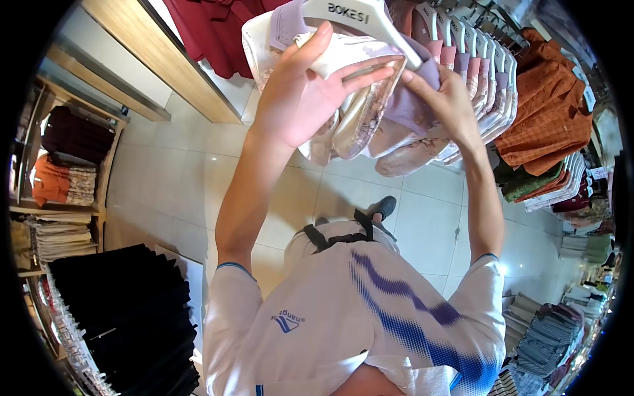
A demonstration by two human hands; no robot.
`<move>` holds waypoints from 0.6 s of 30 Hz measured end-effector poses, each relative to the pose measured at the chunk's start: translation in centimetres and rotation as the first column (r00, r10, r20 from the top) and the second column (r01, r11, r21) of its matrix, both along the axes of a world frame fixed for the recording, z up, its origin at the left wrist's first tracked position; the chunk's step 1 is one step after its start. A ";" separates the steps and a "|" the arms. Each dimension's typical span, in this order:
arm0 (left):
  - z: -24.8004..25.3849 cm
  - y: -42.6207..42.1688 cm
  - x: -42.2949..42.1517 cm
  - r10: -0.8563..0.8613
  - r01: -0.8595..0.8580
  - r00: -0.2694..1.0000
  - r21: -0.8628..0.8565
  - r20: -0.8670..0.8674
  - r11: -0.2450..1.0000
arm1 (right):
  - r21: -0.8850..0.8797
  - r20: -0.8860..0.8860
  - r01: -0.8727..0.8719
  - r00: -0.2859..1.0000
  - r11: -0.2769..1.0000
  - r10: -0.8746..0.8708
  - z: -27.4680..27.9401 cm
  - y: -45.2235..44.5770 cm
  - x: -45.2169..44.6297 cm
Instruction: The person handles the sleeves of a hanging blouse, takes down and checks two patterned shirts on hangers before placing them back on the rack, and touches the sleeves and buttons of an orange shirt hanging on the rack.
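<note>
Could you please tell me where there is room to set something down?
Tiled floor lies bare between the black garments and left forearm, and between the shoe and right forearm. Pastel garments crowd the left hand and right hand.

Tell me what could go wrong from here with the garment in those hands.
The pale garment might slip off its white hanger if the hands tug too hard on the cloth.

The fabric could crease where the right hand pinches it and the left hand spreads among its folds.

The other pale garments hang closely packed beside it, so a sideways pull may drag or disturb them.
</note>
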State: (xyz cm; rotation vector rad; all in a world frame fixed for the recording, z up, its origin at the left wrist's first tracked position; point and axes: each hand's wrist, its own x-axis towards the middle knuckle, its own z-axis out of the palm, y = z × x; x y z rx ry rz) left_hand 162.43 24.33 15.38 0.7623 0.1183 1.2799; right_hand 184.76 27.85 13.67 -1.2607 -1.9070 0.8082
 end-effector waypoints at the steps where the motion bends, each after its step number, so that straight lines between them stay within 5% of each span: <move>1: -0.2 0.2 0.1 0.015 -0.014 0.999 -0.012 0.031 1.000 | 0.006 -0.075 -0.046 0.996 0.999 0.047 -0.4 -0.3 -0.8; 6: 0.0 0.5 0.3 0.034 -0.034 0.998 -0.018 0.044 0.999 | -0.088 -0.376 -0.198 0.914 0.976 0.152 -1.8 -1.3 -2.0; 8: 0.2 0.4 0.4 0.055 -0.054 0.997 -0.018 0.055 0.998 | -0.043 -0.336 -0.136 0.935 0.990 0.114 -1.5 -1.8 -2.6; 10: 0.2 0.3 0.7 0.067 -0.066 0.996 -0.030 0.052 0.997 | -0.208 -0.134 -0.163 0.981 0.964 0.137 -1.4 -1.6 -2.5; 12: -0.2 0.5 0.3 0.077 -0.075 0.996 -0.037 0.049 0.996 | -0.231 -0.164 -0.177 0.976 0.957 0.141 -1.8 -1.5 -2.6; 14: -1.3 1.2 -0.8 0.093 -0.081 0.985 0.086 -0.148 0.993 | -0.310 -0.253 -0.225 0.956 0.924 0.148 -1.9 -1.4 -2.3; 18: -2.6 1.2 -2.2 0.193 -0.194 0.981 -0.044 -0.024 0.980 | -0.388 -0.373 -0.279 0.919 0.878 0.128 -1.7 -1.4 -1.9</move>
